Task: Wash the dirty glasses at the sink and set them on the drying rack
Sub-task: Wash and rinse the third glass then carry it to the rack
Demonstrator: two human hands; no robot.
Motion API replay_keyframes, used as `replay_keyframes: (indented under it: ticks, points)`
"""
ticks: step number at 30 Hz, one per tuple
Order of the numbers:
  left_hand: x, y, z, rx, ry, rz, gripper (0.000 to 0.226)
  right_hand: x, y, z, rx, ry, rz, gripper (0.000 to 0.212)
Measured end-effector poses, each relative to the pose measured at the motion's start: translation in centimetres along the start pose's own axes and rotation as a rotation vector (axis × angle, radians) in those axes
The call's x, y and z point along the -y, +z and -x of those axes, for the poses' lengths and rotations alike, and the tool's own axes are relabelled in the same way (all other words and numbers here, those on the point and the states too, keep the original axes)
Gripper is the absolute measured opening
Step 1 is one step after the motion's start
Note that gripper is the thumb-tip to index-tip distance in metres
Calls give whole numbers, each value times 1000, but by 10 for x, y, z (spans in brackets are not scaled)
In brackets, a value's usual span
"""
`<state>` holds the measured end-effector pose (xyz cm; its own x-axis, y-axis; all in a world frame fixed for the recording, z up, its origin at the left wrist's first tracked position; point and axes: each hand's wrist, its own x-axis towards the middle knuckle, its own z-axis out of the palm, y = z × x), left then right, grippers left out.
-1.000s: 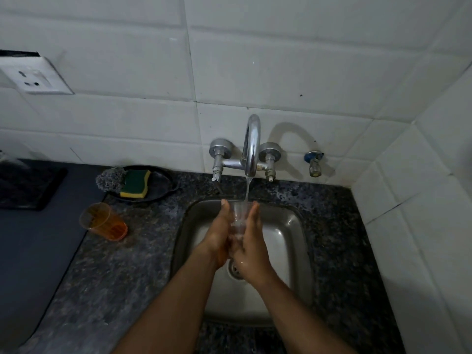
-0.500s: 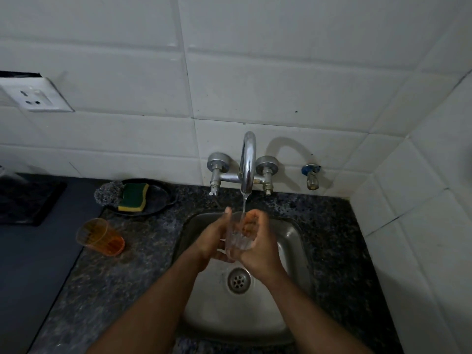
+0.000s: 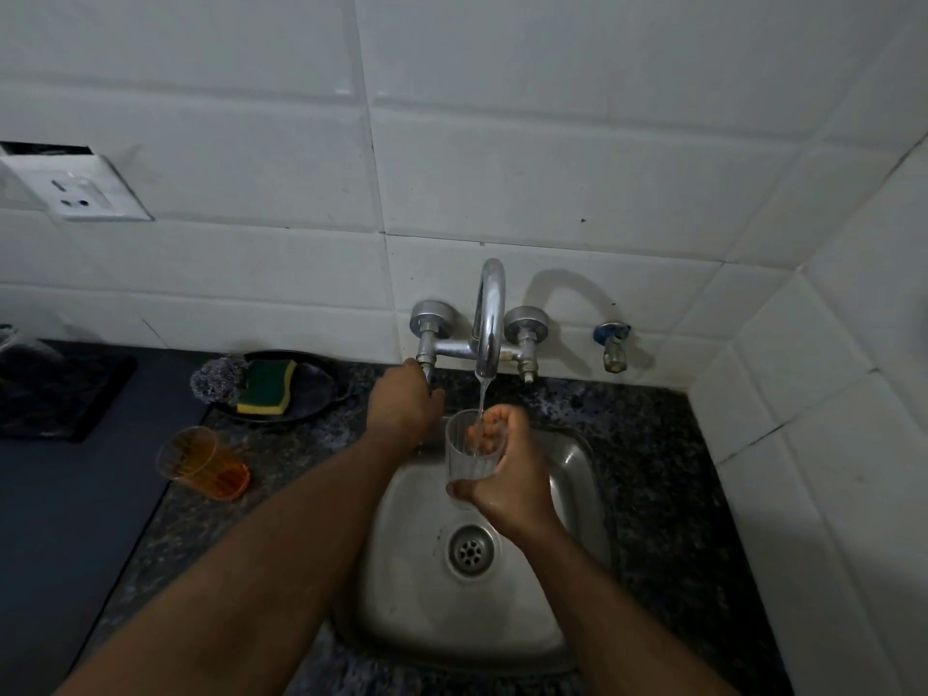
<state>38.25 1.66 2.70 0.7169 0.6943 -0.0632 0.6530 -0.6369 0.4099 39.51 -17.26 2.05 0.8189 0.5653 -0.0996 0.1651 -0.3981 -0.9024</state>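
My right hand [image 3: 507, 474] grips a clear ribbed glass [image 3: 469, 457] over the steel sink [image 3: 577, 474], fingers curled round its far side and thumb at its base, the mouth under the thin stream from the spout [image 3: 489, 319]. My left hand [image 3: 404, 401] reaches to the left tap valve [image 3: 427, 339] at eleven o'clock from the glass, fingers curled at its handle, though the dim light hides whether they grip it. An orange tumbler [image 3: 203, 462] lies tipped on the granite counter [image 3: 653, 444] at nine o'clock, near a dish [image 3: 311, 389] holding a sponge [image 3: 266, 386] and scrubber [image 3: 216, 381].
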Motion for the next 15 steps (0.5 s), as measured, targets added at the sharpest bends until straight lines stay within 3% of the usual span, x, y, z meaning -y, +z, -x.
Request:
replay_keyframes:
  ticks: [8,11,13,15]
  points:
    - [-4,-12,-2,1,162,-380,22,5,0,2,-33,43,2,89]
    - [-5,-13,-2,-29,201,-461,23,8,1,5,48,60,19,91]
    - [-2,-10,0,-9,132,-339,23,9,-1,7,29,53,7,91]
    - [3,-2,7,47,-38,-52,29,10,-5,8,-26,46,-9,91]
